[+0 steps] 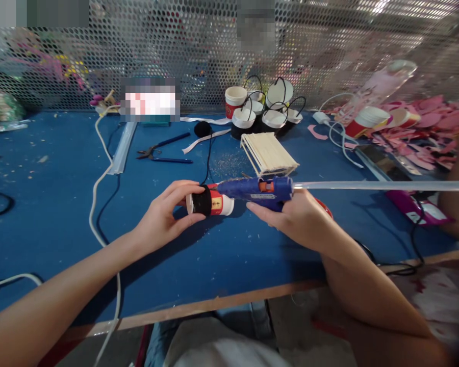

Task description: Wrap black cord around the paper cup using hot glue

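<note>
Head view, followed from my remote seat: at the far left of the blue table I see a clear bag of something green, then a white cord snaking down across the tabletop and over the front edge; next to it lie clear glue sticks, and right of those a pair of blue-handled pliers with its handles spread; my left hand comes next, thumb and fingers gripping a paper cup tipped on its side near the middle of the table, with black yarn wound around its left part; a strand runs back from there to a yarn ball behind; from the right, a blue glue gun points its nozzle at the cup by the yarn, though I cannot tell whether the tip touches; behind the gun sit a bundle of pale sticks and a cluster of cups with black loop handles; my right hand is wrapped around the gun's grip, and a long clear rod sticks out of its rear; beyond, I see a phone, a purple packet and a heap of pink petal-shaped pieces
</note>
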`<state>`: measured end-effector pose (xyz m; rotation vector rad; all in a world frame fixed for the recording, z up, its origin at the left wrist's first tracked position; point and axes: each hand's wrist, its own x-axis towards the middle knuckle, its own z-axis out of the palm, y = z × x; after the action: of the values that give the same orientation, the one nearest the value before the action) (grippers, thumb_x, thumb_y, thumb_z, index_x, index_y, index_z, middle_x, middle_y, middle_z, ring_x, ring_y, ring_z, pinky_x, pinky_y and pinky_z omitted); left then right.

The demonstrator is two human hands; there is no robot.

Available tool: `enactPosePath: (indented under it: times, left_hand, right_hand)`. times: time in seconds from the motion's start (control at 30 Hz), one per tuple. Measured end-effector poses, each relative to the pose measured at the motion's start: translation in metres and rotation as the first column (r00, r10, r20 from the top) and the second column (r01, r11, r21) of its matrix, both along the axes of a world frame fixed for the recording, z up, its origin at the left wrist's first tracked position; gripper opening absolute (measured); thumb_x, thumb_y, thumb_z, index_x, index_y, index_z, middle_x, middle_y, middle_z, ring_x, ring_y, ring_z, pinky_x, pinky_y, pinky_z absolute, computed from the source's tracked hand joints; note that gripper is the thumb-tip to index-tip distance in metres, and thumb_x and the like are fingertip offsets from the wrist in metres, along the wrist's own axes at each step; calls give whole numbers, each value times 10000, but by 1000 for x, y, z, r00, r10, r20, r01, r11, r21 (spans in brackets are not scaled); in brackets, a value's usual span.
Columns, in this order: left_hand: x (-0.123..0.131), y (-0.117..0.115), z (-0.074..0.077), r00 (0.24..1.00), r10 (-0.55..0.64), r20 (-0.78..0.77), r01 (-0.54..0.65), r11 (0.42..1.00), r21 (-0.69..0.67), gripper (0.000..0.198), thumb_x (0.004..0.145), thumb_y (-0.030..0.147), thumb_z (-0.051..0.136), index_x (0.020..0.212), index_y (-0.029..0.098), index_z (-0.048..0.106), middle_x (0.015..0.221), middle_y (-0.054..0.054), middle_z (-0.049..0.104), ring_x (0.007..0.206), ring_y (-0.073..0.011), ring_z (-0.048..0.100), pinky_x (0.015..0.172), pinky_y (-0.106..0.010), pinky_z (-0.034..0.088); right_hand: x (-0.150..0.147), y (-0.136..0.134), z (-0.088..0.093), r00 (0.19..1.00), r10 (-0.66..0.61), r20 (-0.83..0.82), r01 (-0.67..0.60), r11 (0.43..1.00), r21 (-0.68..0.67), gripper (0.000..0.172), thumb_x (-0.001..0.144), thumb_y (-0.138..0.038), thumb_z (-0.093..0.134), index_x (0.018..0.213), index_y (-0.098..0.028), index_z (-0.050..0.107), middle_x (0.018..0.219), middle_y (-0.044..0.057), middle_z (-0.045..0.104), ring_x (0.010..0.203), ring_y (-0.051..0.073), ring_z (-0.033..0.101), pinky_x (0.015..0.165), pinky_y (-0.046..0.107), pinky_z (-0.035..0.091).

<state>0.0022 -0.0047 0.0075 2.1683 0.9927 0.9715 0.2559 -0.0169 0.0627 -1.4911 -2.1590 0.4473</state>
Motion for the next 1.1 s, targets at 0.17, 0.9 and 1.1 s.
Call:
enactPosePath:
  times: [0.17, 0.9, 1.1]
  left_hand:
    - [2, -1, -1, 996, 30, 86, -20, 994, -110, 406, 786, 260, 636, 1167, 224, 500, 1163, -92, 519, 972, -194, 577, 797, -337, 545]
    - [3, -1, 5, 977, 159, 144, -86, 905, -417, 423, 751, 388, 645, 1113, 214, 512, 936, -48, 629, 654, -148, 629, 539, -239, 512]
    - [2, -1, 6, 975, 160, 153, -72, 882, -465, 424, 750, 405, 643, 1107, 217, 513, 966, -54, 620, 660, -151, 640, 552, -247, 522]
  right_hand:
    - [3, -1, 0, 996, 55, 66, -58, 997, 44, 276, 762, -409, 507, 779, -208, 695, 357, -31, 342, 404, 154, 416, 451, 291, 348]
    - [5, -12, 0, 992, 83, 92, -88, 994, 57, 230, 780, -375, 500, 792, -235, 682, 579, 35, 607, 517, 170, 536, 516, 297, 416]
    - [7, -13, -2, 994, 60, 91, -64, 997, 53, 234, 766, -384, 516, 814, -212, 666, 631, 62, 632, 570, 198, 579, 551, 317, 446]
